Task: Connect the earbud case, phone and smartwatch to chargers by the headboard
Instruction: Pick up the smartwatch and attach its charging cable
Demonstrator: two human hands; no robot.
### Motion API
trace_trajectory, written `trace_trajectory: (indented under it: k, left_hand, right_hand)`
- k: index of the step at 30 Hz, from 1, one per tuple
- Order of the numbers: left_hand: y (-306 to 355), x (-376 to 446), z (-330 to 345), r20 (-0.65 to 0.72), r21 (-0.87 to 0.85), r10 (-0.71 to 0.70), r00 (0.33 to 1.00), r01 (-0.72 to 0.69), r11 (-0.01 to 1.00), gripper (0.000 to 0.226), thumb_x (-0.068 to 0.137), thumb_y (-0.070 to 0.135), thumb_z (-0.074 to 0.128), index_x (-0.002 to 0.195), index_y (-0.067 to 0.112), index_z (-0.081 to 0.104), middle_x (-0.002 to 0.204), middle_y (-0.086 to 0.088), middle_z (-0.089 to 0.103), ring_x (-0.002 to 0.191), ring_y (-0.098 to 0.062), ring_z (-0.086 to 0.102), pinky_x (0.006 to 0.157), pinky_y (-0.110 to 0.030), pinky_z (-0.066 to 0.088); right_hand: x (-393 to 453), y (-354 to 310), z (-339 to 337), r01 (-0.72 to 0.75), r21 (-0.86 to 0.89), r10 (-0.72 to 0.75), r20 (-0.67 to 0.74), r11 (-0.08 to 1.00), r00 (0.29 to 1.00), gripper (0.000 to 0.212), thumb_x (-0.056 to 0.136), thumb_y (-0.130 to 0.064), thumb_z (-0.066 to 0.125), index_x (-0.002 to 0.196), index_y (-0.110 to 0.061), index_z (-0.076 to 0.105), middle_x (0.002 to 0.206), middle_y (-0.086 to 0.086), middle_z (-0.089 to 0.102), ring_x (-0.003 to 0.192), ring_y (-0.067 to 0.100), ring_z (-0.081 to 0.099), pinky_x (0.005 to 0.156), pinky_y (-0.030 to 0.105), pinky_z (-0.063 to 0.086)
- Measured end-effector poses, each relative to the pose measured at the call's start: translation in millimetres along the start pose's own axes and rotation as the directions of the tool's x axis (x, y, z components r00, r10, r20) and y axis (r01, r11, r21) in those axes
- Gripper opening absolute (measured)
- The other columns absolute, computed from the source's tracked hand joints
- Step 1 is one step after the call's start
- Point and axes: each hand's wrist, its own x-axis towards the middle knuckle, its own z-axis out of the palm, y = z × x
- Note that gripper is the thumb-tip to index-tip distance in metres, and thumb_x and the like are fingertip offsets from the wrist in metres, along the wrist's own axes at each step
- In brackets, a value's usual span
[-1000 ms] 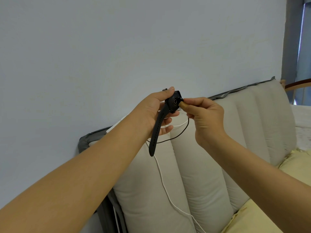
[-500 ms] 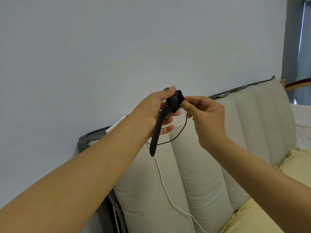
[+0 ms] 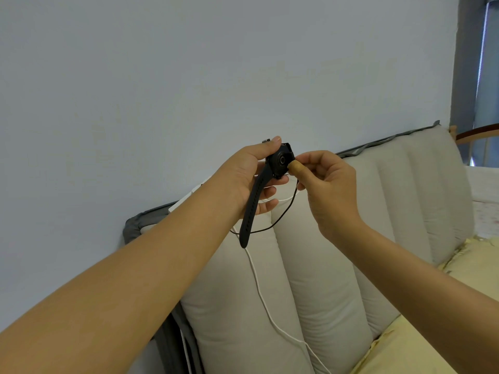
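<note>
- The padded cream headboard [image 3: 337, 265] is seen against a pale wall [image 3: 162, 76], with yellow bedding [image 3: 405, 346] at the lower right; the work is being done in the air above the cushions.
- A white cable [image 3: 266, 300] is draped down the headboard cushions, and a white block, possibly a power strip [image 3: 186, 199], is partly hidden behind the left forearm; the phone and earbud case are not in view.
- The left hand [image 3: 251, 174] is curled round the smartwatch [image 3: 280, 161], thumb on the top edge and fingers beneath, with the case back turned toward the camera and one strap [image 3: 252, 209] hanging free.
- The right hand [image 3: 326, 184] is closed in a pinch at the watch's right edge, on what appears to be the charger end of the thin black cable [image 3: 280, 221], which is looped down below both hands; the connector itself is hidden by the thumb.
- The step in hand is judged to be the seating of the charger on the watch back.
- It would be done best with the watch held steady, the contacts lined up with the ringed sensor, and slack kept in the cable so that the connector is not pulled off.
</note>
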Motion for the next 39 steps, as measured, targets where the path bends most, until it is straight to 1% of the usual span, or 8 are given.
trace_trajectory:
  k: [8, 12, 19, 24, 27, 29, 34, 39]
  left_hand:
    - [0, -1, -2, -0.014, 0.02, -0.013, 1.0, 0.013, 1.0, 0.046, 0.076, 0.057, 0.065, 0.074, 0.011, 0.069, 0.075, -0.005, 0.068, 0.076, -0.018, 0.054, 0.08, -0.034, 0.049]
    - [1, -3, 2, -0.035, 0.063, 0.04, 0.999, -0.038, 0.997, 0.046, 0.077, 0.054, 0.065, 0.093, 0.011, 0.07, 0.083, -0.006, 0.068, 0.077, -0.018, 0.052, 0.084, -0.037, 0.048]
    - [4, -10, 9, -0.117, 0.202, 0.15, 0.982, -0.124, 0.972, 0.028, 0.075, 0.047, 0.07, 0.077, 0.019, 0.063, 0.081, -0.003, 0.064, 0.093, -0.019, 0.058, 0.071, -0.033, 0.044]
    - [1, -13, 10, -0.154, 0.304, 0.187, 0.97, -0.134, 0.943, 0.032, 0.074, 0.044, 0.073, 0.084, 0.014, 0.064, 0.068, 0.001, 0.058, 0.075, -0.013, 0.051, 0.068, -0.03, 0.043]
    - [-2, -17, 12, -0.151, 0.308, 0.22, 0.964, -0.165, 0.937, 0.031, 0.077, 0.034, 0.073, 0.089, 0.007, 0.063, 0.063, 0.0, 0.054, 0.049, -0.008, 0.053, 0.04, -0.017, 0.044]
    - [-4, -18, 13, -0.151, 0.326, 0.231, 0.961, -0.172, 0.93, 0.028, 0.079, 0.029, 0.073, 0.088, 0.006, 0.061, 0.063, -0.001, 0.052, 0.048, -0.009, 0.046, 0.025, -0.011, 0.031]
    - [-12, -16, 12, -0.175, 0.362, 0.222, 0.959, -0.147, 0.92, 0.027, 0.08, 0.025, 0.073, 0.07, 0.008, 0.055, 0.063, -0.001, 0.05, 0.051, -0.008, 0.042, 0.023, -0.01, 0.027]
    - [-17, -12, 10, -0.198, 0.394, 0.218, 0.956, -0.126, 0.91, 0.026, 0.078, 0.029, 0.074, 0.078, 0.008, 0.059, 0.065, 0.0, 0.051, 0.055, -0.007, 0.043, 0.026, -0.009, 0.032]
  right_hand:
    - [0, 4, 2, 0.022, -0.045, -0.022, 0.006, 0.999, 1.0, 0.01, 0.085, -0.009, 0.066, 0.084, -0.019, 0.064, 0.078, 0.002, 0.068, 0.071, 0.015, 0.061, 0.066, 0.027, 0.053]
    - [-2, 4, 4, -0.013, -0.006, 0.013, -0.004, 1.0, 1.0, 0.008, 0.085, -0.007, 0.066, 0.084, -0.015, 0.064, 0.077, 0.004, 0.066, 0.063, 0.012, 0.058, 0.058, 0.018, 0.05]
    - [-12, 10, 17, -0.152, 0.186, 0.166, -0.063, 0.971, 0.984, 0.007, 0.085, -0.005, 0.065, 0.083, -0.011, 0.062, 0.074, 0.006, 0.068, 0.054, 0.008, 0.059, 0.057, 0.02, 0.052]
    - [-26, 21, 31, -0.233, 0.362, 0.283, -0.09, 0.902, 0.955, 0.007, 0.086, -0.002, 0.063, 0.084, -0.008, 0.06, 0.075, 0.009, 0.067, 0.069, 0.022, 0.064, 0.069, 0.032, 0.056]
    - [-36, 27, 39, -0.253, 0.422, 0.323, -0.102, 0.871, 0.941, 0.005, 0.087, -0.003, 0.062, 0.09, -0.006, 0.062, 0.085, 0.018, 0.069, 0.075, 0.029, 0.065, 0.069, 0.034, 0.056]
    - [-40, 31, 44, -0.27, 0.438, 0.353, -0.121, 0.857, 0.928, 0.006, 0.088, -0.004, 0.061, 0.093, -0.004, 0.063, 0.09, 0.023, 0.069, 0.078, 0.034, 0.064, 0.073, 0.038, 0.056]
    - [-50, 37, 50, -0.293, 0.48, 0.397, -0.13, 0.827, 0.909, 0.003, 0.088, -0.004, 0.06, 0.09, -0.006, 0.062, 0.089, 0.023, 0.068, 0.082, 0.038, 0.064, 0.076, 0.041, 0.056]
    - [-50, 40, 49, -0.324, 0.484, 0.428, -0.119, 0.813, 0.896, 0.003, 0.089, -0.003, 0.059, 0.091, -0.004, 0.06, 0.084, 0.016, 0.069, 0.076, 0.028, 0.065, 0.071, 0.033, 0.057]
